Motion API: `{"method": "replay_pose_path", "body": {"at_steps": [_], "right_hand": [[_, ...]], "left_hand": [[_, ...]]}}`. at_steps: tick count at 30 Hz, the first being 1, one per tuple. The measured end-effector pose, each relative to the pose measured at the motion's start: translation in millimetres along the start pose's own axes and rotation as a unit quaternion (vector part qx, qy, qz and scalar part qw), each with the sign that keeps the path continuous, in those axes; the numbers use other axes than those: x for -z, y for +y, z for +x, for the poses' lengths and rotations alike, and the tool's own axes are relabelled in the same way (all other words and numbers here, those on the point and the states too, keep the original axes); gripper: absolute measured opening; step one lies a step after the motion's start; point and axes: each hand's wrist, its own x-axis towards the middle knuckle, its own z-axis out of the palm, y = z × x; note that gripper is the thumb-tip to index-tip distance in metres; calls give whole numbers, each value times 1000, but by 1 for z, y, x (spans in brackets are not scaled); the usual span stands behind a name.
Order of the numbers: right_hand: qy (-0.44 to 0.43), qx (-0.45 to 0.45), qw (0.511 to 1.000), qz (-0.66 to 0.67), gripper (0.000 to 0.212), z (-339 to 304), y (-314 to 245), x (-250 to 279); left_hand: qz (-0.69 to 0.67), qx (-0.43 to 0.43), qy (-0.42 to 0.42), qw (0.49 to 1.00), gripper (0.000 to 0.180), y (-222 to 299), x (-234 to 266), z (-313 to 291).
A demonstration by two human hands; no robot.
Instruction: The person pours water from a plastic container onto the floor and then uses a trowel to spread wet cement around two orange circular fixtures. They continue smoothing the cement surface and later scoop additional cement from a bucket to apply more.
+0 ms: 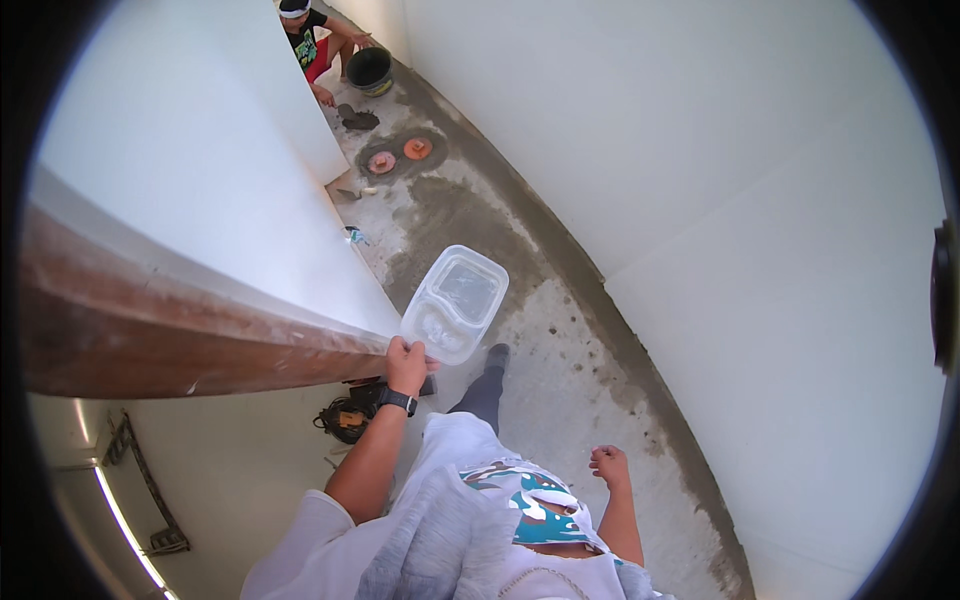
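Note:
My left hand [406, 368], with a dark watch on its wrist, is closed on the near edge of a translucent plastic food container [487, 330]. The container has two compartments, split by a curved wall. It is held out over the floor, beside the end of a white wall with a reddish-brown lower edge. Something whitish shows in the nearer compartment; I cannot tell what it is. Down at my right side hangs my right hand [608, 464], its fingers curled in and nothing visible in them. It touches no object.
Ahead, a person [318, 48] crouches by a black bucket [370, 70]. A heap of dark mortar [358, 119], an orange cap [417, 148], a pinkish cap [381, 162] and a trowel [348, 194] are on the concrete floor. A white wall [760, 200] runs along the right. Cables [343, 420] lie at left.

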Motion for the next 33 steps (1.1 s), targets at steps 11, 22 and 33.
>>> {"method": "replay_pose_path", "body": {"at_steps": [11, 22, 33], "right_hand": [[-8, -185, 982, -38, 38, 211, -159, 55], [-97, -89, 986, -102, 28, 437, -457, -5], [-150, 168, 948, -227, 35, 561, -875, -184]], "left_hand": [[-67, -14, 96, 993, 13, 13, -67, 149], [-135, 1, 273, 953, 11, 116, -110, 332], [-190, 22, 376, 907, 11, 219, -105, 602]]}}
